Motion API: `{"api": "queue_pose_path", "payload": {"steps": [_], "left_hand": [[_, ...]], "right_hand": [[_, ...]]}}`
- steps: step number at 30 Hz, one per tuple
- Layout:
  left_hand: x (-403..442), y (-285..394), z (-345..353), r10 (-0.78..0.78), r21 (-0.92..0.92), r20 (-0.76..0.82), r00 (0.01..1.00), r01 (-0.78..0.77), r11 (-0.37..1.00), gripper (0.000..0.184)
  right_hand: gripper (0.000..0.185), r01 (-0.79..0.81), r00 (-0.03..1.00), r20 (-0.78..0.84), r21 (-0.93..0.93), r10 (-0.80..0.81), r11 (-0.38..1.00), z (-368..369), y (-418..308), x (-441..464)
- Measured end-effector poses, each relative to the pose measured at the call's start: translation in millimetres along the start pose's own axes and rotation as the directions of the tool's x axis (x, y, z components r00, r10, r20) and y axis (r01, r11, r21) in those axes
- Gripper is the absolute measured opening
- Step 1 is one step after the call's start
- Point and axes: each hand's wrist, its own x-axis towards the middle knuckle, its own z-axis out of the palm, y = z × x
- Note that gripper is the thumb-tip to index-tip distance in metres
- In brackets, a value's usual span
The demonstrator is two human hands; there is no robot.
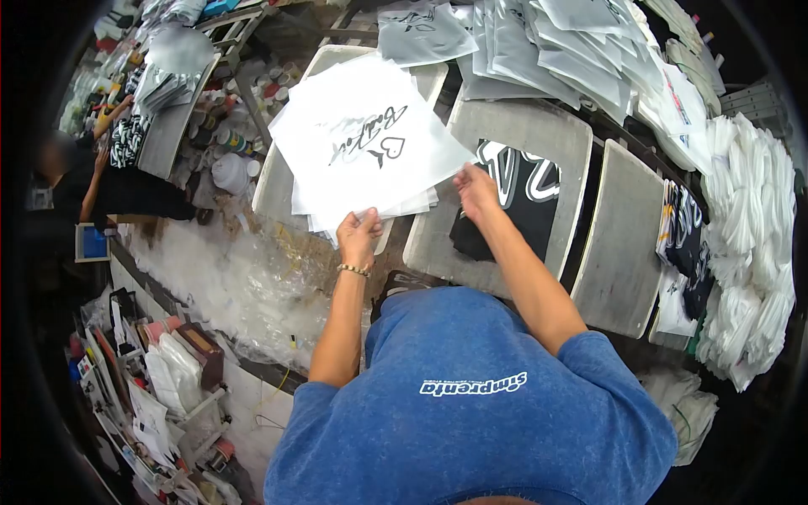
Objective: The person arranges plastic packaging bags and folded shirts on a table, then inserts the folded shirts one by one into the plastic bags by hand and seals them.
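Observation:
A white translucent bag (358, 126) with black lettering and a heart is held by both hands, above a stack of similar bags (412, 202) on a grey board. My left hand (359, 237) pinches its lower edge, a beaded bracelet on the wrist. At the bag's right corner, my right hand (476, 194) has its fingers closed on it. Just right of that hand, a folded black shirt (534, 206) with large white-outlined letters lies on another grey board (568, 151).
More bags (547, 50) are piled at the top. A bare grey board (623, 227) and folded printed shirts (683, 240) are at the right, beside bundled white plastic (745, 244). Another person (101, 181) works at the upper left. Plastic sheeting (244, 286) covers the floor.

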Motion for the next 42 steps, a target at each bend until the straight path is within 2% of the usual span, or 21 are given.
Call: {"api": "queue_pose_path", "payload": {"steps": [4,6,9,10,12,14,16,19,22,23,25,27,28,30,31,33,35,38,40,41,42], "left_hand": [[-5.0,6.7,2.1,-0.009,0.001,0.035,0.999,0.009,1.000,0.033],[-6.6,5.6,11.0,-0.027,-0.020,0.130,0.991,0.029,0.999,0.046],[-13.9,9.1,25.6,0.000,0.083,0.017,1.000,-0.001,0.997,0.051],[-7.3,-3.1,18.7,0.162,0.376,-0.094,0.982,-0.116,0.919,0.057],[-22.1,12.1,24.2,0.687,0.812,-0.019,0.727,-0.390,0.435,0.059],[-26.8,30.2,36.4,0.786,0.769,0.125,0.605,-0.560,0.308,0.052],[-18.3,33.4,51.1,0.610,0.593,0.390,0.690,-0.695,0.406,0.037],[-7.7,30.3,77.0,0.569,0.487,0.585,0.578,-0.811,0.324,0.028],[-12.2,45.3,84.5,0.567,0.522,0.545,0.618,-0.779,0.347,0.017],[-10.9,49.3,81.3,0.571,0.533,0.596,0.565,-0.810,0.245,0.014],[-6.4,57.6,74.1,0.571,0.532,0.648,0.504,-0.836,0.135,0.012],[-0.7,66.0,64.0,0.582,0.497,0.676,0.451,-0.863,0.091,0.013],[3.1,70.8,59.4,0.572,0.483,0.679,0.460,-0.867,0.123,0.012],[1.9,90.5,54.5,0.562,0.471,0.677,0.475,-0.867,0.165,0.011],[2.7,98.9,53.0,0.545,0.464,0.675,0.497,-0.861,0.209,0.010],[11.2,108.1,48.7,0.563,0.463,0.662,0.494,-0.861,0.211,0.010],[12.4,125.0,46.8,0.533,0.493,0.616,0.580,-0.812,0.314,0.010],[4.9,146.5,51.9,0.514,0.507,0.613,0.599,-0.798,0.325,0.012],[-7.9,158.3,65.6,0.523,0.511,0.622,0.583,-0.808,0.293,0.013],[-13.5,160.7,79.8,0.594,0.404,0.636,0.492,-0.869,0.286,0.013],[-16.3,160.5,89.0,0.661,0.292,0.637,0.397,-0.918,0.270,0.014]], "right_hand": [[0.017,0.027,0.999,-0.026,-0.077,-0.029,0.997,6.6,-0.6,-14.0],[0.019,-0.007,0.994,0.101,-0.315,0.041,0.949,11.0,10.0,-27.5],[0.019,0.002,0.995,0.095,-0.366,0.036,0.930,9.3,20.1,-34.1],[0.019,0.016,0.994,0.105,-0.369,0.024,0.929,7.9,20.9,-33.9],[0.018,0.089,0.992,0.115,-0.447,-0.042,0.890,7.8,17.1,-35.1],[0.020,0.145,0.979,0.195,-0.459,-0.060,0.876,5.3,16.8,-32.3],[0.023,0.201,0.960,0.275,-0.544,-0.053,0.815,10.8,15.0,-36.9],[0.019,0.253,0.927,0.368,-0.486,-0.067,0.837,29.6,17.0,-51.3],[0.024,0.314,0.924,0.349,-0.449,-0.160,0.836,28.7,8.4,-46.2],[0.030,0.366,0.916,0.322,-0.422,-0.240,0.829,29.0,3.1,-42.1],[0.060,0.326,0.945,0.165,-0.399,-0.283,0.857,40.6,-24.0,-45.3],[0.063,0.505,0.863,0.325,-0.579,-0.387,0.640,23.4,-45.4,-32.5],[0.063,0.515,0.857,0.330,-0.575,-0.396,0.635,14.3,-54.4,-19.9],[0.054,0.687,0.715,0.638,-0.569,-0.284,0.452,3.4,-63.9,-1.6],[0.054,0.691,0.712,0.641,-0.569,-0.286,0.446,1.7,-68.7,-1.5],[0.044,0.454,0.683,0.725,-0.330,-0.085,0.828,28.6,-85.8,-35.3],[0.035,0.456,0.656,0.753,-0.344,-0.049,0.821,41.0,-88.5,-43.0],[0.013,0.745,0.610,0.779,-0.504,-0.141,0.436,54.3,-85.3,-42.2],[0.013,0.739,0.641,0.753,-0.557,-0.145,0.379,73.7,-84.5,-56.0],[0.013,0.725,0.673,0.725,-0.608,-0.146,0.323,84.9,-83.4,-65.6],[0.010,0.725,0.663,0.728,-0.569,-0.172,0.388,101.2,-81.6,-80.9]]}}
